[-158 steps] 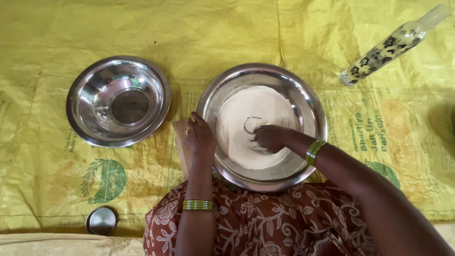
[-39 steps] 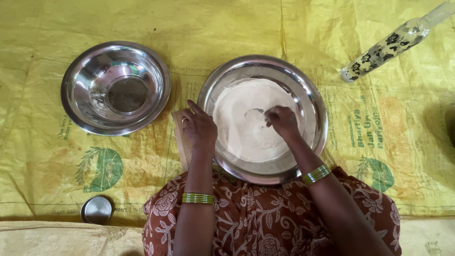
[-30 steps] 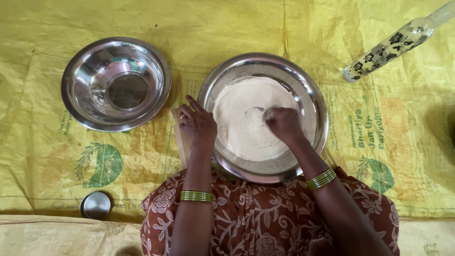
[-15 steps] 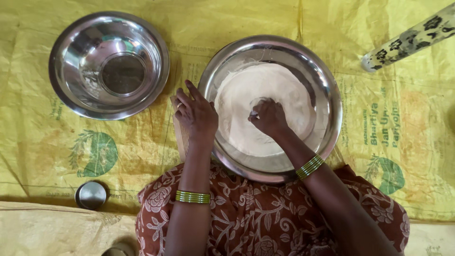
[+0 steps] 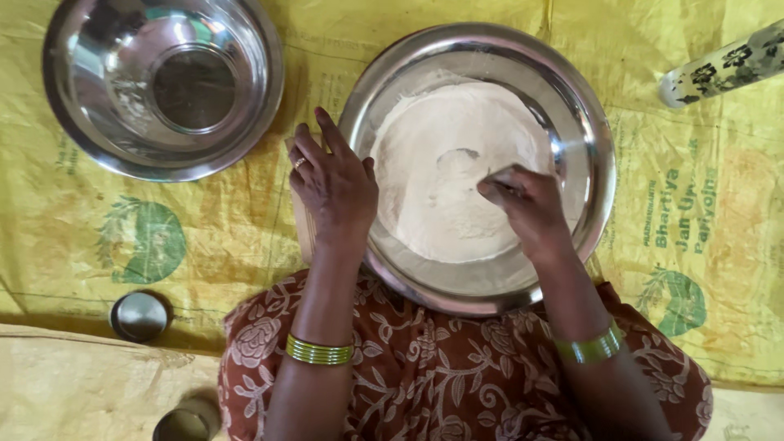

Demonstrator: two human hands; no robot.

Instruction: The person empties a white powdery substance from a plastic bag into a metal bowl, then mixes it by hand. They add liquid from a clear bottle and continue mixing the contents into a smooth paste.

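**Q:** Steel items on the left — what are they, and how do they lie?

**A:** An empty steel bowl (image 5: 163, 82) sits at upper left on the yellow printed sacking (image 5: 98, 237) that covers the floor. Below it, near the sacking's lower edge, stands a small steel cup (image 5: 140, 315); a second small round container (image 5: 186, 420) shows at the bottom edge, partly cut off.

**Q:** And the left hand?

**A:** The left hand (image 5: 335, 186) lies palm down, fingers (image 5: 309, 151) spread and extended, resting against the outer left rim of the large steel basin (image 5: 482, 290). It grips nothing. A ring shows on one finger, and a green-gold bangle (image 5: 319, 352) circles the wrist.

**Q:** Where is the flour?

**A:** The flour (image 5: 441, 175) forms a pale, flattened mound filling the middle of the basin, which rests just in front of the person's lap, on the brown floral cloth (image 5: 425, 376). A small hollow marks the mound's centre.

**Q:** What does the right hand do?

**A:** The right hand (image 5: 529, 208) reaches into the basin from the lower right. Its fingers (image 5: 494, 188) are drawn together, tips pressed into the flour just beside the hollow. Whether they pinch any flour cannot be told. A matching bangle (image 5: 590, 349) sits on that forearm.

**Q:** Anything at far right?

**A:** A floral-patterned rolling pin (image 5: 723, 64) lies tilted at upper right, well apart from the basin.
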